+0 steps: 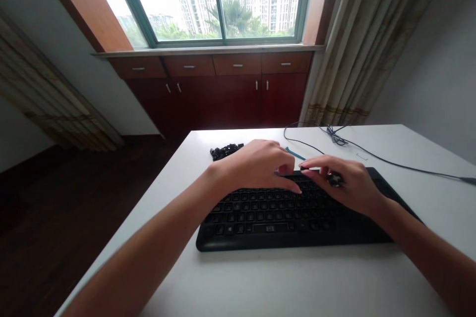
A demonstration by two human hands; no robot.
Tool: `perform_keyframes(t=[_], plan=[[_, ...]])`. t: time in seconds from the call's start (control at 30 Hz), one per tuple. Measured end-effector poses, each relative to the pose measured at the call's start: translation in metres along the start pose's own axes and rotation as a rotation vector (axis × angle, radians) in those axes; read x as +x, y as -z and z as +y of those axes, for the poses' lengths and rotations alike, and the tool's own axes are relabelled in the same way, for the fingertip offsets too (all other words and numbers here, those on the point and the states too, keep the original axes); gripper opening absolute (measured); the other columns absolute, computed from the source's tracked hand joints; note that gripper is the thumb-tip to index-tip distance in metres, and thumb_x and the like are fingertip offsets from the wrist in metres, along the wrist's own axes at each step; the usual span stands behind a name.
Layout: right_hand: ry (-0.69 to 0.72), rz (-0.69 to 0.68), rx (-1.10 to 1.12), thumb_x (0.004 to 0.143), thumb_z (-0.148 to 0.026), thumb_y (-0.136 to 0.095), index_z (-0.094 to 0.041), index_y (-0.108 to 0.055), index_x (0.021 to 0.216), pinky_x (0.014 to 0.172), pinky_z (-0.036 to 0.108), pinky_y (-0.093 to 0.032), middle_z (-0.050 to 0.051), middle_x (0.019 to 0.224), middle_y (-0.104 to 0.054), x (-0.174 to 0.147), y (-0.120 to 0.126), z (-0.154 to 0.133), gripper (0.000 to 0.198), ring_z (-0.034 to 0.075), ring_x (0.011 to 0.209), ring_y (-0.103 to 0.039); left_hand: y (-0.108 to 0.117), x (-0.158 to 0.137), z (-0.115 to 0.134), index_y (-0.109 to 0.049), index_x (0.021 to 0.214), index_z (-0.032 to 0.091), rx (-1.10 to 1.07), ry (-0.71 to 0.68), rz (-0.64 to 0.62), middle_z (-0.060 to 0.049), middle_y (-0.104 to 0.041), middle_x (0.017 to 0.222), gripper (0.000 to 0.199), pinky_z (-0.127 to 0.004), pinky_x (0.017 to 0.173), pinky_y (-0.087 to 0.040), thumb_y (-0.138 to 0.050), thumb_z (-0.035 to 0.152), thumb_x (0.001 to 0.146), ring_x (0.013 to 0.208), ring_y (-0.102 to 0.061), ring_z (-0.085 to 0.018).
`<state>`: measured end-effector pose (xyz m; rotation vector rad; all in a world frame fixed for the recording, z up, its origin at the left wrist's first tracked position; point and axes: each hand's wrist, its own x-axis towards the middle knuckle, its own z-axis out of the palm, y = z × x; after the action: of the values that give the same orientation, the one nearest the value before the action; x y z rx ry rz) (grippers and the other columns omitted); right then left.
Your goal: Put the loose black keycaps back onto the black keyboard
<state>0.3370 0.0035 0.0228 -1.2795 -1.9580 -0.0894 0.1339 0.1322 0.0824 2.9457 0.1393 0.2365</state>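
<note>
A black keyboard (260,230) lies flat across the white table. Over its upper middle is my left hand (262,166), fingers curled and thumb held apart, with nothing visible between them. My right hand (342,181), above the keyboard's right part, pinches a small black keycap (304,168) between thumb and forefinger. More dark keycaps (334,179) sit within the curl of that hand, partly hidden by the fingers. Behind my left wrist, a heap of loose black keycaps (223,151) rests on the table. My hands cover the keyboard's upper rows.
A slim blue tool (295,153) lies behind the keyboard, partly hidden by my left hand. A bundled black cable (336,136) runs along the table's back to the right. Close to it is a thin bent wire (361,157). The white table (260,282) ends at the left above a dark floor.
</note>
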Motion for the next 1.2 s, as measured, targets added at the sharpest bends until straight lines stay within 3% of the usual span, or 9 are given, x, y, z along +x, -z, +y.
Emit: perform_keyframes(t=[0.13,0.27,0.4,0.53,0.7,1.03,1.2], plan=[[0.021,0.113,-0.179,0.087,-0.023,-0.067,-0.025,-0.066,0.106,0.07,0.029,-0.057,0.003,0.105,-0.076,0.001,0.012,0.011,0.019,0.015,0.079,-0.071,-0.003,-0.003,0.006,-0.067,0.081,0.019,-0.028,0.048,-0.252,-0.002,-0.068,0.079,0.06,-0.027,0.058,-0.034,-0.062,0.078,0.071,0.07,-0.06,-0.017],[-0.013,0.177,-0.295,0.086,-0.026,-0.069,-0.026,-0.066,0.103,0.079,0.033,-0.058,0.002,0.104,-0.076,-0.006,0.029,0.027,0.017,0.019,0.09,-0.072,-0.005,-0.007,0.009,-0.066,0.079,0.019,0.0,0.085,-0.373,-0.003,-0.067,0.083,0.065,-0.028,0.061,-0.035,-0.07,0.08,0.057,0.078,-0.061,-0.021],[-0.019,0.112,-0.39,0.086,-0.026,-0.07,-0.025,-0.067,0.104,0.081,0.033,-0.058,0.001,0.103,-0.076,-0.037,0.048,0.045,0.019,0.02,0.095,-0.073,-0.005,-0.009,0.012,-0.069,0.081,0.018,0.005,0.214,-0.544,-0.004,-0.067,0.08,0.069,-0.028,0.061,-0.038,-0.078,0.077,0.045,0.073,-0.059,-0.021],[-0.075,0.114,-0.475,0.084,-0.028,-0.072,-0.025,-0.068,0.106,0.076,0.033,-0.059,0.0,0.101,-0.077,-0.081,0.055,0.052,0.023,0.02,0.088,-0.074,-0.008,-0.006,0.015,-0.072,0.081,0.017,0.002,0.284,-0.637,-0.005,-0.067,0.076,0.068,-0.028,0.061,-0.041,-0.081,0.073,0.043,0.069,-0.058,-0.02],[-0.138,0.086,-0.418,0.083,-0.029,-0.072,-0.026,-0.069,0.106,0.078,0.036,-0.061,0.001,0.1,-0.076,-0.112,0.052,0.04,0.024,0.022,0.086,-0.074,-0.014,-0.002,0.013,-0.072,0.074,0.015,0.065,0.233,-0.667,-0.007,-0.068,0.078,0.065,-0.029,0.055,-0.04,-0.08,0.074,0.047,0.063,-0.056,-0.02],[-0.043,-0.069,-0.356,0.08,-0.02,-0.074,-0.027,-0.07,0.108,0.082,0.035,-0.061,0.003,0.111,-0.073,-0.108,0.052,0.02,0.03,0.02,0.094,-0.072,-0.019,-0.004,0.01,-0.067,0.065,0.016,0.024,0.243,-0.6,-0.003,-0.06,0.064,0.063,-0.027,0.052,-0.038,-0.081,0.072,0.042,0.057,-0.053,-0.017],[-0.06,-0.045,-0.373,0.08,-0.019,-0.074,-0.026,-0.066,0.118,0.081,0.035,-0.062,0.003,0.108,-0.075,-0.109,0.051,0.02,0.039,0.02,0.092,-0.073,-0.02,-0.003,0.009,-0.068,0.067,0.016,0.028,0.222,-0.617,-0.004,-0.062,0.066,0.063,-0.028,0.052,-0.039,-0.081,0.073,0.043,0.056,-0.052,-0.018]])
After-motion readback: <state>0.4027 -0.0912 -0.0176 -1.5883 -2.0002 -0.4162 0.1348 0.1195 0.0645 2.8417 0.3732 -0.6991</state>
